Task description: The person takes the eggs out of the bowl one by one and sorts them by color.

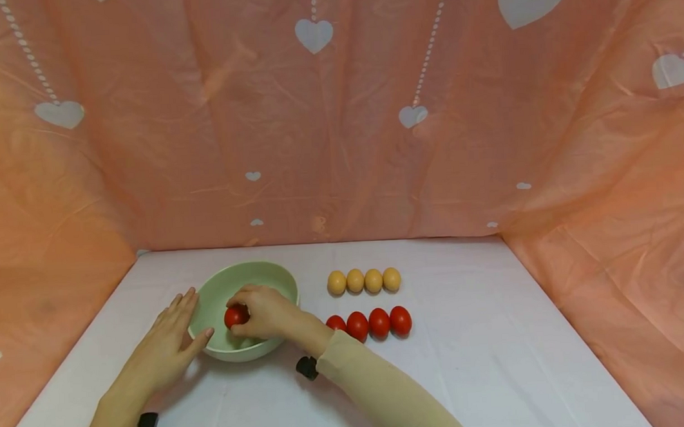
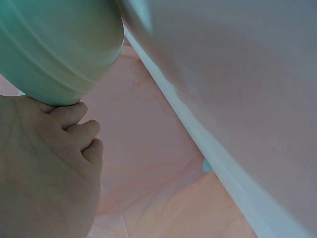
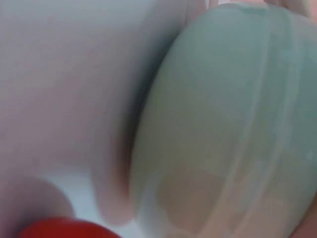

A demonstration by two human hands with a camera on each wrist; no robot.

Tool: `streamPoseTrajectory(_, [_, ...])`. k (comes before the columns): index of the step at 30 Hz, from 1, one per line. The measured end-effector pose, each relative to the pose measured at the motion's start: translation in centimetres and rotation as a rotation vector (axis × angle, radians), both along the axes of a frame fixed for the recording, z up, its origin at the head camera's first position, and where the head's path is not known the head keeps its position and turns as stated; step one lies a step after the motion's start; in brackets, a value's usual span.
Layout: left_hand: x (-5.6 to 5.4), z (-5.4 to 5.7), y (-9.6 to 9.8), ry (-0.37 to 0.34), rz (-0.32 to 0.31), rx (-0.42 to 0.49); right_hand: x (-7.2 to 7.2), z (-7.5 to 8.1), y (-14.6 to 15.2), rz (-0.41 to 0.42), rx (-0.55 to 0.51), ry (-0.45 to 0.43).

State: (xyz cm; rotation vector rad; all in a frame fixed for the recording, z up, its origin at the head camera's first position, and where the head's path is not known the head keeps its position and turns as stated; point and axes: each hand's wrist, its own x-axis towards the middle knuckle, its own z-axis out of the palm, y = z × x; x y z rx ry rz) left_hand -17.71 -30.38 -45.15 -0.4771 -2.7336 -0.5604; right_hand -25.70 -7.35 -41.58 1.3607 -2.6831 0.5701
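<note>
A pale green bowl (image 1: 218, 291) stands on the left part of the table. My right hand (image 1: 266, 311) reaches over its near right side and pinches a red egg (image 1: 235, 316) inside it. Below that hand something pale and rounded in the bowl is partly hidden. My left hand (image 1: 166, 345) lies along the bowl's left side, thumb spread from the fairly straight fingers. In the left wrist view the fingers (image 2: 74, 121) touch the bowl's ribbed outer wall (image 2: 59, 49). The right wrist view shows the bowl's outside (image 3: 213, 129), with the right fingers out of sight.
Right of the bowl, a row of several red eggs (image 1: 379, 324) lies on the white-covered table (image 1: 489, 360); my right forearm partly covers its left end. Behind them is a row of several yellow eggs (image 1: 373, 281). Orange curtains (image 1: 375, 173) with white hearts enclose the back and sides.
</note>
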Motion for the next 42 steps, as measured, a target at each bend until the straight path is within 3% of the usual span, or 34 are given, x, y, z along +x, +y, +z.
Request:
streamPoseTrajectory(8, [0.0, -0.1, 0.1, 0.023, -0.007, 0.003, 0.3, 0.7, 1.4, -0.003, -0.124, -0.013])
streamPoseTrajectory(18, [0.1, 0.2, 0.1, -0.007, 0.004, 0.003, 0.8, 1.4, 3.5, 0.001, -0.318, 0.010])
streamPoseTrajectory(26, [-0.1, -0.1, 0.1, 0.021, 0.003, 0.005, 1.2, 1.5, 5.3, 0.044, -0.514, -0.081])
streamPoseTrajectory(34, [0.0, -0.2, 0.1, 0.035, -0.008, 0.004, 1.3, 1.8, 7.6, 0.030, -0.617, -0.110])
streamPoseTrajectory(42, [-0.1, -0.2, 0.1, 0.042, -0.004, -0.006, 1.2, 1.9, 10.1, 0.008, -0.680, -0.077])
